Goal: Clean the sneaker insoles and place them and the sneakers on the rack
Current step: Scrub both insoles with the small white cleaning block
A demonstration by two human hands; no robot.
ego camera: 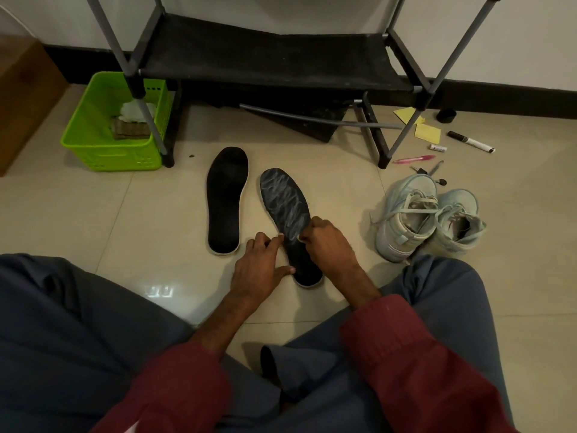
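Two hands meet on the streaked insole [284, 198] on the floor. My left hand [262, 270] pins its edge with straight fingers, and my right hand [327, 245] curls round a small pale piece [302, 237]. Best to rub in short, overlapping strokes with the heel pinned. The second insole [226, 198] lies just beside it, the sneakers [427, 220] to the right, the rack [265, 57] beyond.

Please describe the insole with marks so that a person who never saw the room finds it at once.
Find the black rack by the wall. On the tiles before it lie two dark insoles; take the right insole, nearer the sneakers. Unlike the plain left insole, it bears whitish scribbled streaks.
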